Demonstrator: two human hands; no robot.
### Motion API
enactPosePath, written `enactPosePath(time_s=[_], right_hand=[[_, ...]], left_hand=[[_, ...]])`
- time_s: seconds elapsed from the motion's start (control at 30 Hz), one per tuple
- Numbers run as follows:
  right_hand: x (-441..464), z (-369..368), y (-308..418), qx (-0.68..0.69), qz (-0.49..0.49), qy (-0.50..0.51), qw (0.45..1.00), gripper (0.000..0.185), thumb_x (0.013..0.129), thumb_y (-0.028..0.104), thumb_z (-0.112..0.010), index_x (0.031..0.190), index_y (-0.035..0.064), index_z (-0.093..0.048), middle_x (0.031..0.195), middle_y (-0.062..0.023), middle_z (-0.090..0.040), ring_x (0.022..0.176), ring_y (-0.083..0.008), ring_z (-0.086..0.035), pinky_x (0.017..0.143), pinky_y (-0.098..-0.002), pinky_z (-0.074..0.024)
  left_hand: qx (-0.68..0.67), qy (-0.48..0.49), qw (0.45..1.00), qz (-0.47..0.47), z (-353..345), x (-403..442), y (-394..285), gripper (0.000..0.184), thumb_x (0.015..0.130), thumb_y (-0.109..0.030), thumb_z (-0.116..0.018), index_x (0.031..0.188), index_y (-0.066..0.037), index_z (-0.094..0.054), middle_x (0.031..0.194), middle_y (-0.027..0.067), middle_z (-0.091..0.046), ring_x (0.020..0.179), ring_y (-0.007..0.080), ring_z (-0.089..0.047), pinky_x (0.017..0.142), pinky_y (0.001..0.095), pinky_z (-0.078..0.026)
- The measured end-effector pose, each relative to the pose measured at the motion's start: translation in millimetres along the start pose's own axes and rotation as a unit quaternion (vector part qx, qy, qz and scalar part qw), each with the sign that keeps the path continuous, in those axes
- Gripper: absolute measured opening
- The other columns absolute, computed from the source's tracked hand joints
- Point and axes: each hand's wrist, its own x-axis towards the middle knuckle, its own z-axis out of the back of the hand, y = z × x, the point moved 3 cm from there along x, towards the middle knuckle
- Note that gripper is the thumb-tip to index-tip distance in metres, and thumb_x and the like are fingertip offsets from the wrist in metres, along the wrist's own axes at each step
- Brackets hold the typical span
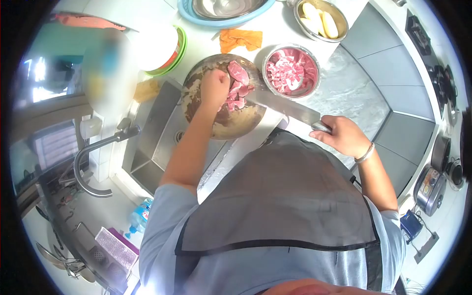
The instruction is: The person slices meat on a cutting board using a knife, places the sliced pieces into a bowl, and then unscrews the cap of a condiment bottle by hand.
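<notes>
A round, stained chopping board (231,123) carries pieces of raw red meat (238,72). Over its left half is my left hand (215,87), its fingers curled in beside the meat; whether it grips a piece is hidden. My right hand (341,133) is wrapped round the handle of a broad cleaver (290,108), whose blade points left and reaches the board's right edge by the smaller meat pieces. Just right of the board, a metal bowl (318,81) holds cut meat (291,71).
Behind stand a bowl of peeled pale vegetables (322,22), an orange cloth (241,40) and a blue basin (227,22). A sink (169,142) with a curved faucet (81,160) lies left. A green-rimmed container (182,49) sits behind the sink.
</notes>
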Motion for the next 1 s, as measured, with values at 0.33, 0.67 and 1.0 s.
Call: enactPosePath(time_s=[0.33, 0.67, 1.0], right_hand=[[-5, 12, -7, 0.086, -0.022, -0.057, 0.994, 0.048, 0.088, 0.044, -0.072, 0.076, -0.0010, -0.061, 0.057, -0.0074, -0.042, 0.056, -0.0170, -0.040, 0.053, -0.0365, -0.0360], [8, 9, -3, 0.102, 0.005, -0.014, 0.995, 0.043, 0.091, 0.040, -0.072, 0.081, -0.0012, -0.063, 0.061, -0.0027, -0.042, 0.061, -0.0123, -0.038, 0.056, -0.0332, -0.0354], [12, 16, -18, 0.121, 0.034, -0.029, 0.992, 0.048, 0.089, 0.041, -0.073, 0.071, -0.0002, -0.057, 0.058, -0.0034, -0.036, 0.057, -0.0128, -0.035, 0.052, -0.0348, -0.0327]], left_hand=[[0.118, -0.218, 0.961, -0.123, -25, -76, -98, 0.049, 0.072, -0.030, -0.080, 0.103, -0.005, -0.052, 0.098, 0.0128, -0.056, 0.098, 0.0355, -0.053, 0.087, 0.0483, -0.042], [0.056, -0.195, 0.977, -0.068, -40, -64, -79, 0.041, 0.073, -0.014, -0.073, 0.106, -0.005, -0.051, 0.098, 0.0150, -0.060, 0.094, 0.0360, -0.059, 0.084, 0.0474, -0.047], [0.057, -0.173, 0.983, -0.024, 15, -81, -21, 0.024, 0.082, -0.020, -0.069, 0.104, -0.010, -0.068, 0.117, 0.0128, -0.058, 0.112, 0.0357, -0.054, 0.097, 0.0481, -0.042]])
